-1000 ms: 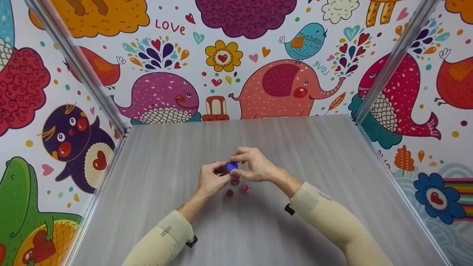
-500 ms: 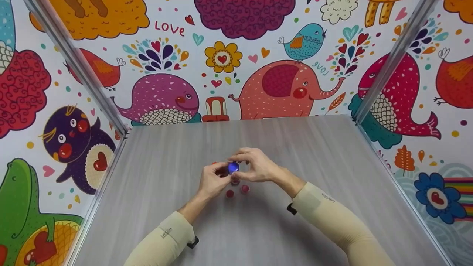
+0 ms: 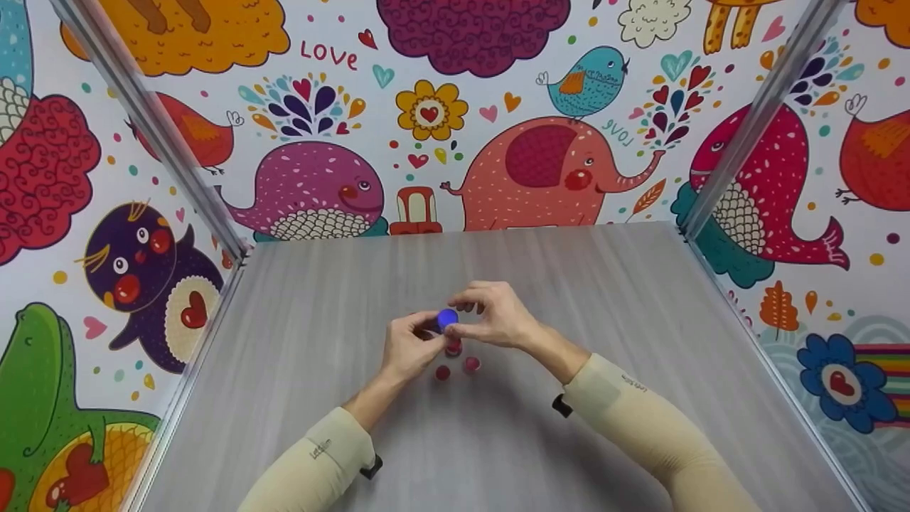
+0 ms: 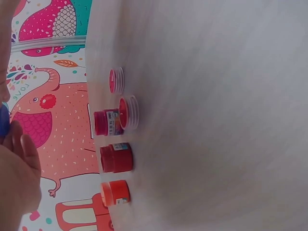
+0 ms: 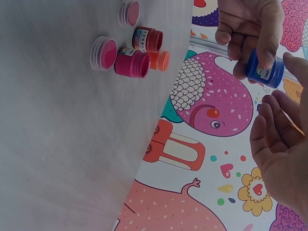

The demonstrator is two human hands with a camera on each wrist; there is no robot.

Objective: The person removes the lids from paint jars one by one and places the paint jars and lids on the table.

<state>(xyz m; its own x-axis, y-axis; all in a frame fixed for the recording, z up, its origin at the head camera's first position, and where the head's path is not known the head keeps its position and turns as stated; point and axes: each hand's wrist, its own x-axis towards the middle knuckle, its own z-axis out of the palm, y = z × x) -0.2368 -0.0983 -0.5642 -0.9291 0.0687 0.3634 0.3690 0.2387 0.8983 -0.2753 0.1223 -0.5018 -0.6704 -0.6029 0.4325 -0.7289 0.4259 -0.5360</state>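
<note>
A small blue paint jar (image 3: 447, 319) is held above the table by my left hand (image 3: 412, 347), thumb and fingers pinching its sides; its label shows in the right wrist view. Whether a lid sits on it I cannot tell. My right hand (image 3: 501, 320) is at the jar's other side, thumb at its rim, bent fingers lifted away from it. Below stand a magenta paint jar (image 5: 131, 62), a dark red paint jar (image 4: 117, 158) and an orange paint jar (image 4: 115, 192). Two clear ridged lids, a pink one (image 3: 472, 365) and a red one (image 3: 443, 372), lie nearer me.
The grey wood-grain table (image 3: 320, 299) spreads around the jars. Printed cartoon walls (image 3: 426, 171) enclose its back and sides, with metal posts (image 3: 753, 128) at the corners.
My right fingers have come off the blue jar and risen slightly, leaving the thumb at its rim. My left hand keeps its hold in nearly the same place.
</note>
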